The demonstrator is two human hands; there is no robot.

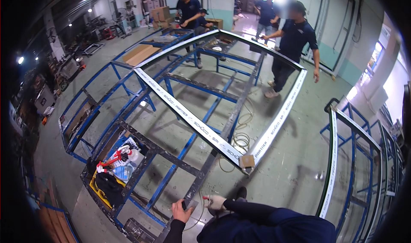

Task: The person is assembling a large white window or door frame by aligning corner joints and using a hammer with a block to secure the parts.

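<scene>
My left hand [180, 212], bare, is closed beside the dark beam of the work stand, at the lower middle. A small black part shows at its fingers, and a flat grey piece [191, 205] sticks out beside them; its kind is not clear. Just to the right, my right hand [216, 202] wears a pale glove and is curled, with a small red tip [206, 197] showing at its fingers. What it holds is too small to name. Ahead lies a large frame [190, 119] covered in printed white film, with a brown cardboard piece [247, 161] on its nearest corner.
A blue-and-black metal stand [234, 114] carries the frame. Spray bottles [124, 171] and a black cloth [109, 187] sit in its left tray. A coiled hose [241, 141] lies on the floor. One person [295, 41] stands beyond the frame; others are farther back. More frames [332, 166] stand right.
</scene>
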